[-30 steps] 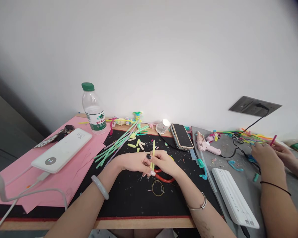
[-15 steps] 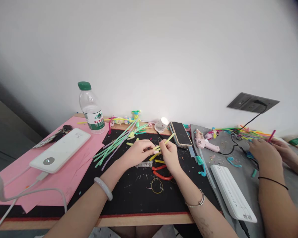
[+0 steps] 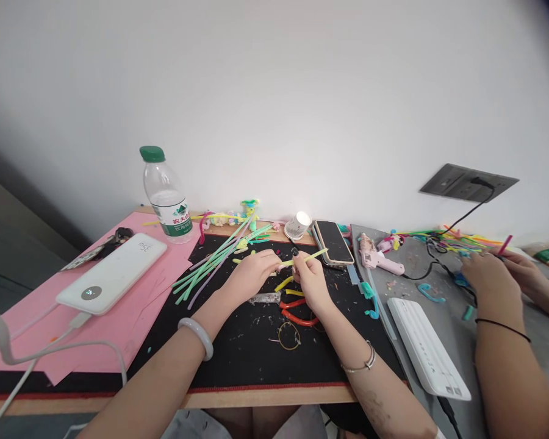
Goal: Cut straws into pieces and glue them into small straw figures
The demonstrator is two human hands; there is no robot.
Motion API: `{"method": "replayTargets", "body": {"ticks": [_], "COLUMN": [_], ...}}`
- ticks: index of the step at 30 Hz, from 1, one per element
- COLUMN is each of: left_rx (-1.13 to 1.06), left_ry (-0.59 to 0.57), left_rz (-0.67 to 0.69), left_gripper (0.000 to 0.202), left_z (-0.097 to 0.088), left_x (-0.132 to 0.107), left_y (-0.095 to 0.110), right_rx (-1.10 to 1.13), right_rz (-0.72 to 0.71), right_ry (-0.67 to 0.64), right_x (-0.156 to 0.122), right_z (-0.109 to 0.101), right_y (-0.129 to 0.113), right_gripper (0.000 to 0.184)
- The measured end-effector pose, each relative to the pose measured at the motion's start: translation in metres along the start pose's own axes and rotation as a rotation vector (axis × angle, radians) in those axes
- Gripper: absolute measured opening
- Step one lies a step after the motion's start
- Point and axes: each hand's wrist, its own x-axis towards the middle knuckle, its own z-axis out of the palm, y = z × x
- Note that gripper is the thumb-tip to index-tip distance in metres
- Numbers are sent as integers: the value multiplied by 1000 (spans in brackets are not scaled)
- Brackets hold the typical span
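My left hand and my right hand meet over the black mat, both pinched on a yellow-green straw that points right towards a phone. A small black bead sits at my right fingertips on the straw. Just below the hands lie a short yellow straw piece, red scissors, a clear lighter-like stick and a thin wire ring. A bundle of long green straws lies left of my left hand.
A water bottle, white power bank with cable and keys sit on pink paper at left. A lit candle cup stands by the wall. At right, another person's hands work near a pink glue gun, white keyboard and coloured straws.
My hands moved up the mat, away from the scissors. The yellow straw swung from upright to lying across, pointing right. The clear stick and scissors came into view.
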Motion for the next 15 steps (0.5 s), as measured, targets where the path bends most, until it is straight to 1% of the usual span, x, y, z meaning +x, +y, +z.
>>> {"method": "replayTargets", "body": {"ticks": [3,5,8,11,13,15], "left_rx": [-24,-30,-40,-38,8,68], "left_ry": [9,0,4,84,163,228], "left_rz": [-2,-10,-44,-102,-139,-209], "left_gripper": [31,32,30,30,30,28], "left_z": [0,-1,-3,-6,-7,-7], "left_x": [0,0,1,2,3,3], "left_y": [1,2,2,-5,-13,-22], "right_rx": [20,2,-29,-37,-46,-79], "right_rz": [10,-1,-24,-56,-95,-133], "right_ry": [-80,-110,-95,42,163,261], "right_x": [2,3,5,8,10,13], "right_z": [-2,-5,-10,-18,-24,-31], "right_y": [-1,-3,-5,-6,-6,-5], "right_gripper": [34,33,32,29,29,29]}}
